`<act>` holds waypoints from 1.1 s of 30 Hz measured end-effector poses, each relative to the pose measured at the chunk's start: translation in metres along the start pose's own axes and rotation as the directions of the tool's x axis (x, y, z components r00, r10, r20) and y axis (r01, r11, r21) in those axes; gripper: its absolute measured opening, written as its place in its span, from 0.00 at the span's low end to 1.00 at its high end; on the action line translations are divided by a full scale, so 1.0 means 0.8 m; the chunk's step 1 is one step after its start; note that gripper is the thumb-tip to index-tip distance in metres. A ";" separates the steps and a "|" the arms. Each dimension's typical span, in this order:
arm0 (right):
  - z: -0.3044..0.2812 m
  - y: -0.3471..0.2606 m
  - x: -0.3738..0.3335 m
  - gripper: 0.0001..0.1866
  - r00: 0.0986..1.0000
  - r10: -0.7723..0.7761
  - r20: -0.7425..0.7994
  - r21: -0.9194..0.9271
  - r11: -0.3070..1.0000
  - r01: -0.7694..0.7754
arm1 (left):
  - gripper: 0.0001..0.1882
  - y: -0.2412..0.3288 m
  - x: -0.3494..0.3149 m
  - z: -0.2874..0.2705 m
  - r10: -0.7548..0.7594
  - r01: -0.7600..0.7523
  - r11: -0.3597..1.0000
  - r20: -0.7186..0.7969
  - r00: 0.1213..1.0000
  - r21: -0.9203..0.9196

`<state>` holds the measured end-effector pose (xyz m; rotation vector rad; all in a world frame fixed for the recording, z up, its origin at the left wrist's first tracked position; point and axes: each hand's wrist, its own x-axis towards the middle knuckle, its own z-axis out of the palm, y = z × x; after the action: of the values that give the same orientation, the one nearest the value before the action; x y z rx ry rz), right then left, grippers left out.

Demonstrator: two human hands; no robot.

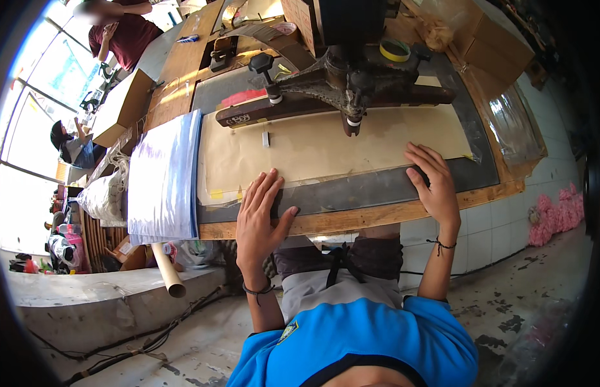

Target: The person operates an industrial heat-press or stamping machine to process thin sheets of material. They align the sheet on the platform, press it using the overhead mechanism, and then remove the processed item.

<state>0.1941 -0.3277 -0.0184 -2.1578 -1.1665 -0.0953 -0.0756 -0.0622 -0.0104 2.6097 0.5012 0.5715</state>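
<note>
My left hand (pixel 262 209) rests with fingers spread at the front left of the bench, its fingertips on a long tan paper sheet (pixel 313 151). Toward the right end of the same sheet, my right hand (pixel 434 184) lies with fingers stretched out, also holding nothing. The sheet lies over a dark grey mat (pixel 371 190), with bits of yellow tape near its edges. Across its far side runs the dark metal bar (pixel 403 95) of a press-like machine with several knobs. A small silvery strip (pixel 266 139) sits on the sheet below the bar's left part.
A stack of clear bluish plastic sheets (pixel 163 174) lies left of the mat. A yellow tape roll (pixel 395 49) stands behind the bar. Cardboard boxes (pixel 496 48) are at the far right; a cardboard tube (pixel 169 271) sticks out below the bench. Two other people are at the far left.
</note>
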 end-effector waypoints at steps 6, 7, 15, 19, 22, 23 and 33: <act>-0.001 -0.002 0.002 0.19 1.000 0.006 0.021 0.008 1.000 -0.007 | 0.31 -0.001 -0.001 -0.002 -0.002 0.002 1.000 -0.003 1.000 0.006; -0.002 -0.002 0.003 0.19 1.000 0.007 0.018 0.017 1.000 -0.008 | 0.31 -0.002 0.000 -0.002 -0.003 0.003 1.000 -0.004 1.000 0.001; -0.005 -0.004 0.003 0.18 1.000 0.009 0.019 0.095 0.995 -0.010 | 0.30 0.002 -0.001 -0.007 -0.025 0.024 0.999 -0.015 1.000 -0.037; -0.003 -0.002 -0.002 0.18 0.999 0.039 0.010 0.102 0.994 -0.040 | 0.27 0.003 -0.005 -0.004 -0.038 0.032 0.996 -0.067 0.997 -0.085; -0.003 -0.003 -0.003 0.19 0.999 0.043 0.006 0.122 0.992 -0.044 | 0.22 0.000 -0.008 -0.001 -0.024 0.009 0.994 -0.134 0.991 -0.109; -0.003 -0.003 -0.001 0.19 0.999 0.044 0.003 0.121 0.992 -0.044 | 0.20 0.000 -0.008 0.001 -0.020 0.003 0.994 -0.154 0.988 -0.110; -0.001 -0.005 -0.006 0.16 0.998 0.066 -0.022 0.139 0.988 -0.063 | 0.08 -0.012 -0.025 0.017 0.048 -0.065 0.998 -0.431 0.901 -0.026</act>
<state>0.1885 -0.3298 -0.0173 -2.0642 -1.0561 -0.0137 -0.0890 -0.0669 -0.0326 2.4636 0.5403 1.1800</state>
